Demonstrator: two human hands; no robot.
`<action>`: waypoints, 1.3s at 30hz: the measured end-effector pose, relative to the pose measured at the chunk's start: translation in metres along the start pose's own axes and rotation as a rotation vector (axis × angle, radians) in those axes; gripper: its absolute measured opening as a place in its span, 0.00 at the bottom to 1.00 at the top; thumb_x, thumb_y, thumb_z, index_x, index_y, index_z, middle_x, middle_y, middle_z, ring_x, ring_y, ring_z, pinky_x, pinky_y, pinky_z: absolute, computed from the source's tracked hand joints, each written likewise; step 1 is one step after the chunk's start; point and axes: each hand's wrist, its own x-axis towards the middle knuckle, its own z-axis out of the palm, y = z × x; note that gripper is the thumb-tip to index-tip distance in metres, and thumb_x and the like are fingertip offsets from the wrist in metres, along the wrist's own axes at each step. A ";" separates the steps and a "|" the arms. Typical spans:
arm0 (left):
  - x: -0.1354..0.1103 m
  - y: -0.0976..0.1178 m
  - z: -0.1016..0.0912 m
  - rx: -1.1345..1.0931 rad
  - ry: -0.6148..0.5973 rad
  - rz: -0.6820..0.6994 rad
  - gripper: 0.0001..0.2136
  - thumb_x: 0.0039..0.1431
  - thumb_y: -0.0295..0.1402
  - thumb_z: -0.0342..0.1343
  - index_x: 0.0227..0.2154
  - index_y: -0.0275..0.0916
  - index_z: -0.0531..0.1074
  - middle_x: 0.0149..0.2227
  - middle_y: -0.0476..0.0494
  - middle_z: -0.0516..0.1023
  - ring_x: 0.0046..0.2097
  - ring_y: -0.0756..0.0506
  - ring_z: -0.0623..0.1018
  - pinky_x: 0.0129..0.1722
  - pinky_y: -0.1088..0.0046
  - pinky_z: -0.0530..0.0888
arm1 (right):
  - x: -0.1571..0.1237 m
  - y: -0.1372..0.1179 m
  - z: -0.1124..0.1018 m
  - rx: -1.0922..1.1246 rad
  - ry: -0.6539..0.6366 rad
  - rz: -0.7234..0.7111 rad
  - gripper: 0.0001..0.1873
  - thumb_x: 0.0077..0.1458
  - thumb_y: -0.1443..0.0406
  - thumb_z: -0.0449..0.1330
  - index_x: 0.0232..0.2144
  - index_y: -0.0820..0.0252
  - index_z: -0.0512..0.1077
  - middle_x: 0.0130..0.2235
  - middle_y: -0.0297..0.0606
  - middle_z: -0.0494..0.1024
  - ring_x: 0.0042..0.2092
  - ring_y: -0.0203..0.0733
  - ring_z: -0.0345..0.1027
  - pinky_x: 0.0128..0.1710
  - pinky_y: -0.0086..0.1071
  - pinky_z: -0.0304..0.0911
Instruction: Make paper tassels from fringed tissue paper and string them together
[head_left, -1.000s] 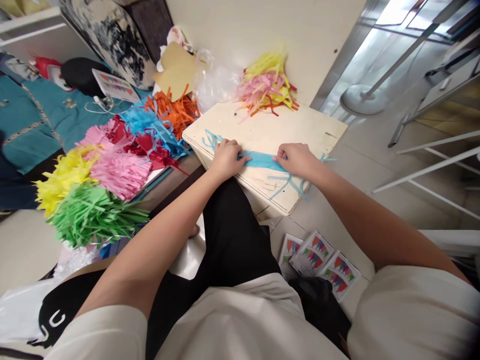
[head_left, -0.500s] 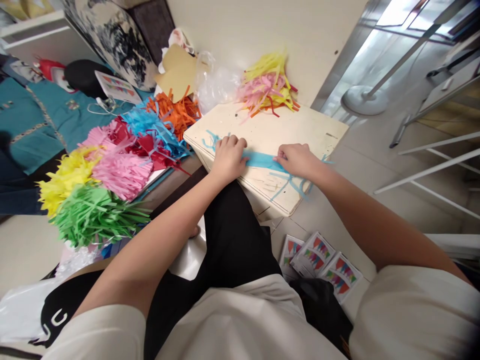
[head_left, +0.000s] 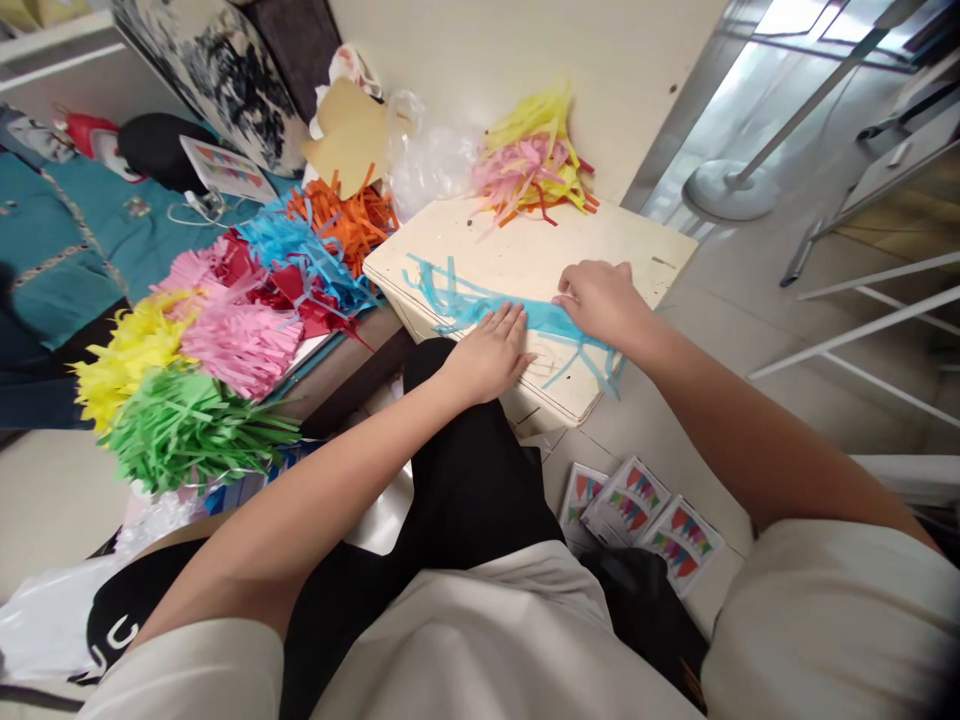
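A strip of blue tissue paper (head_left: 546,317) with fringed ends lies across a cream wooden board (head_left: 465,235). My left hand (head_left: 491,355) rests flat on its near edge, fingers stretched out and together. Toward the strip's right end, my right hand (head_left: 600,300) has curled fingers, thumb and fingertips closed at the paper's upper edge. Loose blue fringes spread out on the left and hang past the board's right corner.
Yellow and pink fringed tissue (head_left: 529,165) lies at the board's back. Left are green (head_left: 195,425), yellow, pink, red, blue and orange tassels (head_left: 352,225). Printed packets (head_left: 626,500) lie on the floor at right. A stand with a round base (head_left: 731,190) is farther back.
My left hand has slid right and nearer to me along the strip, uncovering the fringes at its left. The right hand has shifted slightly and stays at the right part of the paper.
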 end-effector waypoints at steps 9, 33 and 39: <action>0.011 0.002 -0.020 0.041 0.092 -0.146 0.21 0.77 0.24 0.50 0.67 0.34 0.75 0.66 0.24 0.85 0.65 0.29 0.85 0.63 0.51 0.80 | -0.058 -0.016 0.015 -0.094 0.076 -0.164 0.17 0.78 0.61 0.55 0.52 0.56 0.84 0.48 0.52 0.85 0.55 0.64 0.67 0.56 0.54 0.54; 0.028 -0.013 -0.033 -0.072 0.153 -0.184 0.13 0.75 0.26 0.52 0.49 0.39 0.81 0.55 0.32 0.91 0.58 0.31 0.88 0.66 0.49 0.73 | -0.053 0.000 0.017 -0.188 0.094 -0.163 0.21 0.79 0.64 0.46 0.53 0.60 0.79 0.48 0.53 0.80 0.56 0.65 0.66 0.57 0.56 0.56; 0.030 -0.016 -0.030 -0.094 0.193 -0.193 0.13 0.74 0.27 0.52 0.50 0.39 0.82 0.55 0.33 0.91 0.56 0.32 0.88 0.65 0.50 0.75 | -0.060 -0.022 0.015 -0.134 0.147 -0.132 0.25 0.77 0.55 0.57 0.67 0.61 0.78 0.60 0.60 0.78 0.63 0.77 0.66 0.60 0.63 0.58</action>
